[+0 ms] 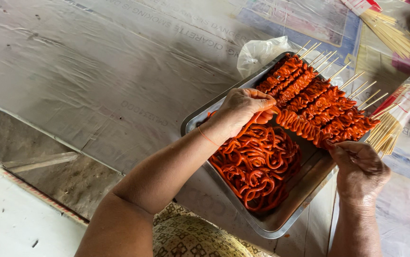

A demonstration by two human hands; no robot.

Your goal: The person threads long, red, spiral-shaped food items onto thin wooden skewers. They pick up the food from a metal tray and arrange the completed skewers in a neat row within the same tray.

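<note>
A skewer (pixel 304 127) threaded with orange-red coils is pinched at both ends: its near end by the right hand (pixel 359 169), its far end under the closed fingers of the left hand (pixel 240 110). It is held over a metal tray (pixel 281 220) beside a row of finished skewers (pixel 319 95) and a heap of loose coils (pixel 257 164) (glistening with marinade). The tray is set on a desk (pixel 95 71) covered in printed plastic sheeting, with bundles of bare sticks (pixel 395 33) at the right.

A big grey plastic sheet (pixel 95 71) covers the table. On it sit a shiny metal tray (pixel 281 221), a crumpled clear bag (pixel 257 52), and two bundles of bare sticks (pixel 392 31).
</note>
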